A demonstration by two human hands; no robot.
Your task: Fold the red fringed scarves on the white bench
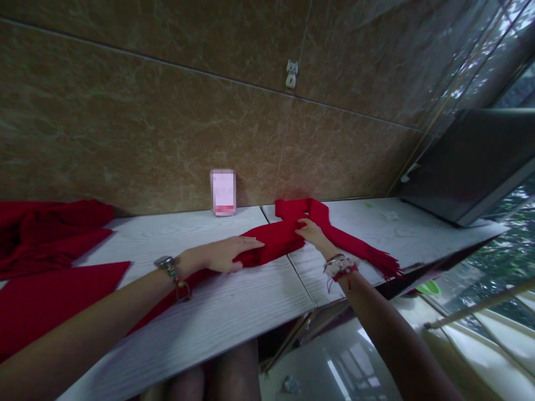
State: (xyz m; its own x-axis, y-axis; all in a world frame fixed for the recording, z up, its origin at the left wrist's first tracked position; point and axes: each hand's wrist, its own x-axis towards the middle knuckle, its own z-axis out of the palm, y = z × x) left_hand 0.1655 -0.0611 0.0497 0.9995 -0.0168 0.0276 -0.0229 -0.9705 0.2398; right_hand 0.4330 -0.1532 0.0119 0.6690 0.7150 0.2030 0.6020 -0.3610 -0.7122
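A red scarf (278,240) with a fringed end lies across the white wood-grain tabletop (251,301), part of it bunched into a folded strip. My left hand (232,253) rests on the left part of this strip, fingers stretched out flat over the cloth. At the strip's right end, my right hand (311,231) has its fingers bent and pinched on the fabric. Beyond it the scarf loops back toward the wall, and the fringe (388,264) trails to the right. A narrow red length runs under my left forearm.
More red cloth (50,236) is heaped at the table's left end. A phone-like object with a blurred screen (224,192) leans against the brown tiled wall (167,122). A large dark panel-like object (472,161) stands at the right. A seam crosses the tabletop.
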